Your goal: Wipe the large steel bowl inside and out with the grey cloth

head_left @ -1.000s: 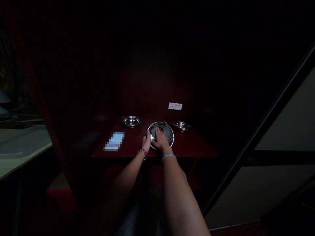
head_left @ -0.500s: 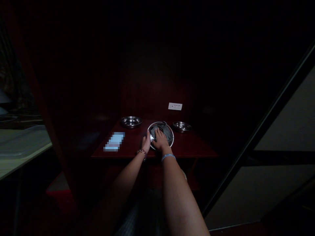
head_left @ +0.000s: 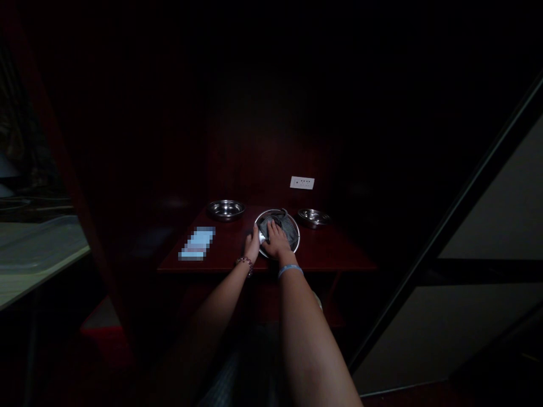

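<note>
A shiny steel bowl (head_left: 293,241) stands on the dark red table (head_left: 339,257), near its front edge. A grey cloth (head_left: 287,223) lies inside the bowl. My right hand (head_left: 276,240) presses down on the cloth, fingers curled over it. My left hand (head_left: 253,244) grips the bowl's left rim, steadying it. A bead bracelet sits on my left wrist and a light blue band on my right wrist.
Two more steel bowls stand at the back, one left (head_left: 226,209) and one right (head_left: 313,217). A flat blurred light-blue object (head_left: 197,243) lies on the table's left. A white socket plate (head_left: 302,182) is on the dark back wall. A pale counter (head_left: 34,254) stands far left.
</note>
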A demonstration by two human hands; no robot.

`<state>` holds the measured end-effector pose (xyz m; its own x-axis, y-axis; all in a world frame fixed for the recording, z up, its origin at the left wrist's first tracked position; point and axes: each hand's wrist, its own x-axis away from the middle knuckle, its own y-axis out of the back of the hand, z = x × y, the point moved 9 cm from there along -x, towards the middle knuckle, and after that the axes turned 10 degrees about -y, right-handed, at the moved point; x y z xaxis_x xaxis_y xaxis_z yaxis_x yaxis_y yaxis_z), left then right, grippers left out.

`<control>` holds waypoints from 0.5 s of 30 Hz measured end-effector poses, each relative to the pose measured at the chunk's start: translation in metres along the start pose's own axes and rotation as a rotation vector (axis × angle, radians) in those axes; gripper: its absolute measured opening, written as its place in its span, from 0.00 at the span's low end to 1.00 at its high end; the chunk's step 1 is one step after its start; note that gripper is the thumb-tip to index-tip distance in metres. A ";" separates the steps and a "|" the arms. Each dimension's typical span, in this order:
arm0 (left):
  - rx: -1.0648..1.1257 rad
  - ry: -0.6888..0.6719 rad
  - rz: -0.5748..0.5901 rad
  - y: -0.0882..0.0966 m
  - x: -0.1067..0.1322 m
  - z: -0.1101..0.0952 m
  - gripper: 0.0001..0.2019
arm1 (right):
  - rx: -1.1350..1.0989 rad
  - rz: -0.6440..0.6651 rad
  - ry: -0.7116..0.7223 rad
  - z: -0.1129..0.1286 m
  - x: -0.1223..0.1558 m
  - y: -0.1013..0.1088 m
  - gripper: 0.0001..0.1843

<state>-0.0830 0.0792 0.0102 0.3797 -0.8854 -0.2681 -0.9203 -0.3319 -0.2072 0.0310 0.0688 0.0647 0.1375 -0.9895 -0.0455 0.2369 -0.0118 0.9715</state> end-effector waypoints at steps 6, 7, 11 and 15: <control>0.002 0.041 0.000 0.000 0.006 -0.007 0.33 | 0.005 0.012 -0.007 0.001 0.000 0.000 0.49; 0.003 0.037 0.006 0.000 0.007 -0.008 0.33 | 0.009 0.008 -0.006 0.001 0.000 0.000 0.49; -0.012 0.045 0.019 0.000 0.008 -0.008 0.32 | 0.017 -0.005 -0.004 0.002 0.000 0.000 0.48; -0.027 0.037 0.027 -0.001 0.008 -0.009 0.34 | 0.014 -0.003 -0.002 0.002 0.001 0.001 0.48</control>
<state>-0.0803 0.0694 0.0166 0.3514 -0.9055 -0.2379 -0.9325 -0.3161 -0.1745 0.0293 0.0674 0.0660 0.1350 -0.9897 -0.0476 0.2236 -0.0164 0.9745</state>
